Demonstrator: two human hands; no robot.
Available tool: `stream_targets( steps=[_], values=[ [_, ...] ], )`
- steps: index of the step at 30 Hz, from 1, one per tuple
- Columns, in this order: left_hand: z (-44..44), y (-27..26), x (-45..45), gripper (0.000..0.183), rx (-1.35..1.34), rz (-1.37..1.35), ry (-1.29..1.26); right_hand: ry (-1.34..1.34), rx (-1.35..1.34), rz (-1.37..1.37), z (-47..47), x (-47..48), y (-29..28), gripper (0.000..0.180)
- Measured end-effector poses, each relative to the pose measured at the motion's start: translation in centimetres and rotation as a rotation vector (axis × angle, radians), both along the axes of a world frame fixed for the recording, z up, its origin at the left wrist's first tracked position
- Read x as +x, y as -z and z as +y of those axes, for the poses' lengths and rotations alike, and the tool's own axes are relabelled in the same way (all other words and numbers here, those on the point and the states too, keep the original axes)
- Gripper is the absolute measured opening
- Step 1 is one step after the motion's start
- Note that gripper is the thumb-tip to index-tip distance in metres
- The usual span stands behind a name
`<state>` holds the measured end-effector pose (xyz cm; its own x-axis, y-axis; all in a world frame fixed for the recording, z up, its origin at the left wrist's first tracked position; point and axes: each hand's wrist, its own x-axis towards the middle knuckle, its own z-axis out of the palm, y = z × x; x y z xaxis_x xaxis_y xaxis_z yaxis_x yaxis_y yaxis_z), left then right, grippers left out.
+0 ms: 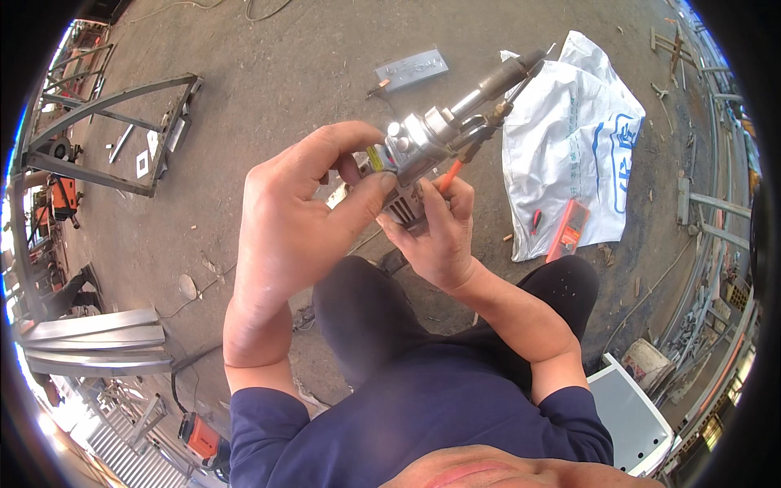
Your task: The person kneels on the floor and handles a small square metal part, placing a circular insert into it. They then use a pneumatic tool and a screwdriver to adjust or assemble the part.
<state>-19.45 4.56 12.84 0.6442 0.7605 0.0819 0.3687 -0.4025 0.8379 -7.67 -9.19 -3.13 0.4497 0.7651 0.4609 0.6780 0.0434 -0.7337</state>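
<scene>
Both hands hold up a metal tool head [421,143], with round knobs, a yellow label and a vented housing, above my knees. My left hand [317,201] pinches its near left end between thumb and fingers. My right hand [436,229] grips the vented lower housing, and an orange-handled tool [451,175] sticks up by its fingers. A cable or hose bundle [488,125] and a dark tube [509,74] run from the tool toward the upper right. How the orange-handled tool is held is partly hidden.
A white woven sack [567,140] lies on the floor at right, bearing a red plastic case [567,232] and a small red-black screwdriver [536,221]. A metal plate [415,70] lies ahead. Steel frames [116,110] and stacked metal profiles [94,341] are left; a person's legs [76,293] show there.
</scene>
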Motion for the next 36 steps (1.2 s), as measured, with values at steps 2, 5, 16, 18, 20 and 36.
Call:
stream_targets(
  steps=[2,5,16,18,20,36],
  values=[
    [-0.1,0.0,0.1,0.037,0.006,-0.009,-0.005,0.001,0.005,-0.01,0.0,0.0,0.0,0.069],
    [-0.5,0.3,0.5,0.039,0.024,-0.046,-0.02,-0.012,-0.008,-0.022,0.0,0.2,-0.1,0.068],
    [-1.6,1.4,0.6,0.037,-0.067,-0.089,-0.125,0.001,-0.018,0.011,0.0,0.4,-0.7,0.065],
    [-1.6,1.8,0.5,0.036,0.009,-0.074,-0.125,0.003,-0.025,0.015,0.0,0.5,-0.6,0.065],
    [-1.5,2.4,0.5,0.035,0.082,-0.072,-0.118,0.001,-0.036,0.001,0.0,0.6,-0.4,0.065],
    [-1.3,2.5,1.4,0.02,-0.126,-0.116,-0.159,-0.02,-0.022,-0.007,0.2,0.8,0.1,0.063]
  ],
)
